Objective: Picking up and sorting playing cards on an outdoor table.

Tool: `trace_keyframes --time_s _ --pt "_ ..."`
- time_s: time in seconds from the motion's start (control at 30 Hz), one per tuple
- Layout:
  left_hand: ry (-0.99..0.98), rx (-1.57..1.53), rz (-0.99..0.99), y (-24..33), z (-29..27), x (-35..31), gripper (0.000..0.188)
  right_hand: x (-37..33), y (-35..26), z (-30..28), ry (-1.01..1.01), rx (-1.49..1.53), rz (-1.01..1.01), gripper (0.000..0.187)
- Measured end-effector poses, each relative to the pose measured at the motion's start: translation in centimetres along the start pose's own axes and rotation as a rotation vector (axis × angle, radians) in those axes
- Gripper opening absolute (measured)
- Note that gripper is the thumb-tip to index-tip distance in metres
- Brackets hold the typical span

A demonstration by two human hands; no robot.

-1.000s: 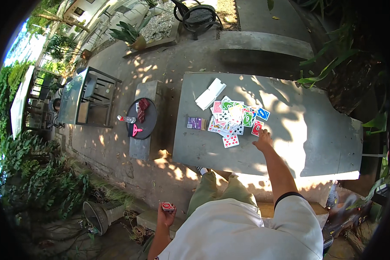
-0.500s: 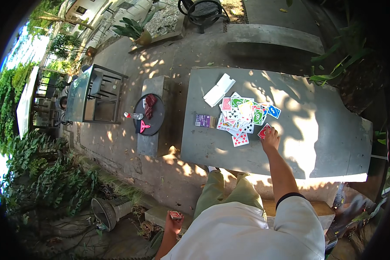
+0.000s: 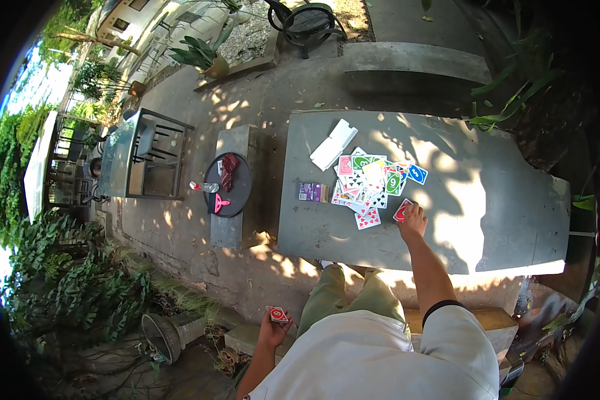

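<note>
Left hand [image 3: 271,328]: we find it off the near left corner of the table [image 3: 513,217], fingers closed around a card stack [image 3: 278,315] that shows red on top.
Right hand [image 3: 413,223]: we note it over the table, inside the near edge, fingers bent narrow; we cannot tell whether they pinch or only press.
Red card [image 3: 400,211]: we see it flat and askew under those fingertips, between the near edge and the heap.
Card pile [image 3: 361,183]: we observe mixed cards overlapping loosely mid-table, left of centre.
Purple box [image 3: 311,192]: we record it just beside the pile, toward the left edge.
White case [image 3: 334,145]: we find it lying open near the far left corner.
Round tray [image 3: 241,200]: we note it on a bench [image 3: 224,235] beyond the left edge, carrying a clear bottle [image 3: 206,187] and dark red cloth [image 3: 229,171].
</note>
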State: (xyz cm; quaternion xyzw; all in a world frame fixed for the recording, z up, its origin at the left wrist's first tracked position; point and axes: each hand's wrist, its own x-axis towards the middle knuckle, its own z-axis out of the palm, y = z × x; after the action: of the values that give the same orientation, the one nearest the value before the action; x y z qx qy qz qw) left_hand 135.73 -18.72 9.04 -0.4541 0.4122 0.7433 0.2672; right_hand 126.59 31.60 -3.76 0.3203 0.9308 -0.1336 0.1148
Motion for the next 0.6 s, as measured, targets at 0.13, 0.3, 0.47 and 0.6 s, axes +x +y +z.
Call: trace_keyframes --time_s 0.13,0.3,0.47,0.6 --pt "-0.038 -0.048 -0.003 0.0 -0.9 0.0 0.033 -0.5 -0.4 0.0 -0.059 0.000 0.066 0.057" --pt "-0.036 -0.136 0.003 0.6 -2.3 1.3 0.035 -1.7 -0.6 0.9 -0.086 -0.066 0.148 0.064" --pt "-0.062 -0.152 0.034 3.5 -3.2 3.3 0.037 -4.4 -4.1 1.4 -0.069 -0.001 0.180 0.068" --pt "-0.143 -0.128 -0.005 8.4 -6.2 4.6 0.042 -5.5 -6.4 3.8 -0.123 -0.024 0.360 0.077"
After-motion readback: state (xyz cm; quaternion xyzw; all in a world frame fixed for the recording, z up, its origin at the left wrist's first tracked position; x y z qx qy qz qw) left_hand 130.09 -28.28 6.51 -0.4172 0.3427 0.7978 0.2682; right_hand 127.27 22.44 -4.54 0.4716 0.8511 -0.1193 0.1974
